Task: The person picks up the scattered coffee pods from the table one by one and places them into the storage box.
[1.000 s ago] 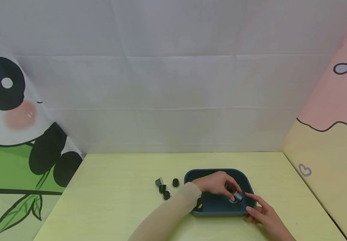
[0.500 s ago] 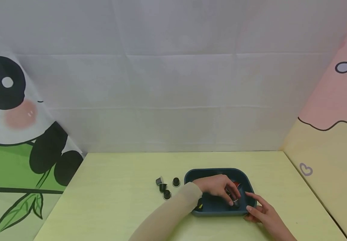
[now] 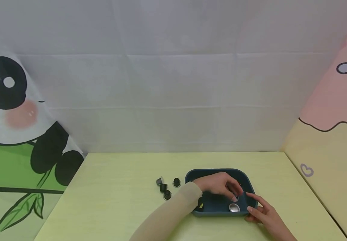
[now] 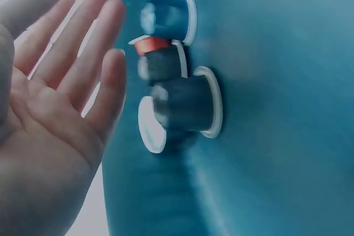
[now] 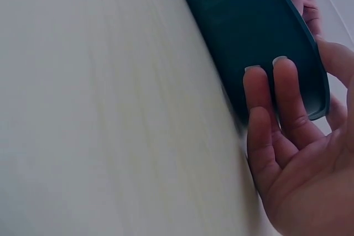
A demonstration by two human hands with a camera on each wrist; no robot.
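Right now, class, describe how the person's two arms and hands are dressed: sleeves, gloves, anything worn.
The left hand is bare, without glove or ring, and its arm wears a thin, close-fitting beige sleeve to the wrist. The right hand is bare too; no sleeve shows on it.

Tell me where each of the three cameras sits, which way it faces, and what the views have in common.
Head: worn on the head, looking forward and down at the table, the tray, loose capsules beside it; both hands and a sleeve show.
Left wrist: close above the tray floor, facing the capsules in the tray; the open left hand shows.
Right wrist: low beside the tray's outer wall; the right hand fingers rest on it.
Shared: all three show the blue tray.
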